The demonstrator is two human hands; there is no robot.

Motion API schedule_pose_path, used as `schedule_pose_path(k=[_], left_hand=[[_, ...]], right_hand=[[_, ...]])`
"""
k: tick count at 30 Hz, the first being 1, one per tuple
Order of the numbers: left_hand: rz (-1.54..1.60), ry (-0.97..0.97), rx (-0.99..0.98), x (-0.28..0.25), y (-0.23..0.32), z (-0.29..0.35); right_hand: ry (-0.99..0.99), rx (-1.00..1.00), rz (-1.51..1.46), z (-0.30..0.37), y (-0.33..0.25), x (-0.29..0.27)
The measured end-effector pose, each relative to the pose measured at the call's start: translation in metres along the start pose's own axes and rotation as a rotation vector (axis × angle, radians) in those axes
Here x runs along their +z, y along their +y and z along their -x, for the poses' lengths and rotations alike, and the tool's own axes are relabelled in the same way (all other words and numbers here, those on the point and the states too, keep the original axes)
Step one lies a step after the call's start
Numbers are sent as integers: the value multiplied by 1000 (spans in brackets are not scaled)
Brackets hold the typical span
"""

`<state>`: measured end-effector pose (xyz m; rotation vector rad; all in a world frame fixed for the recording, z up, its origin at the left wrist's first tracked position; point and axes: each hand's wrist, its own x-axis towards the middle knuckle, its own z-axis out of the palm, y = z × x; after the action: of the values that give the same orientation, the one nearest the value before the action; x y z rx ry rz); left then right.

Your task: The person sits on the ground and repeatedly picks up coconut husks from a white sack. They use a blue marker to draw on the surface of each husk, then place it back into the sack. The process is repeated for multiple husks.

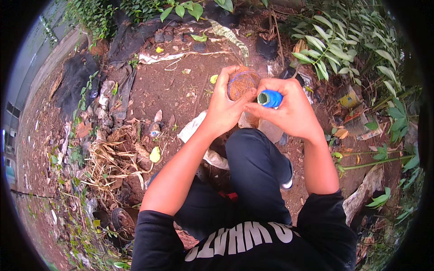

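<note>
My left hand (227, 106) is wrapped round a brown fibrous ball (244, 82) that has blue-purple thread wound about it. In my right hand (289, 104) is a spool of blue thread (271, 98), its hollow end facing up. The two hands are close together in front of my knees, and the right fingertips meet the left thumb beside the ball. Whether a strand runs from the spool to the ball is too fine to tell.
Dry straw (113, 158) lies on the bare soil at left, near dark netting (79, 83). Leafy branches (334, 49) reach in from the right. A black plant bag (266, 47) stands at the back. Beneath my arms is a pale cloth (192, 128).
</note>
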<state>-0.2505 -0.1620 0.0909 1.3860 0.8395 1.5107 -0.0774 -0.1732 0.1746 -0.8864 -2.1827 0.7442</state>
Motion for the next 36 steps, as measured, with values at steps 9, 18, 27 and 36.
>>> schedule_pose_path(k=[9,18,27,36], left_hand=[[-608,9,185,-37,22,-4],[-501,-200,12,-39,12,-17],[227,-152,-667,-26,-46,-13],[858,307,-403,-39,-68,-43]], right_hand=[[-47,23,-51,-42,3,7],[-104,333,-1015,-52,91,-3],[-150,440,-1659,-33,194,33],[-125,492,-1293,-42,217,58]])
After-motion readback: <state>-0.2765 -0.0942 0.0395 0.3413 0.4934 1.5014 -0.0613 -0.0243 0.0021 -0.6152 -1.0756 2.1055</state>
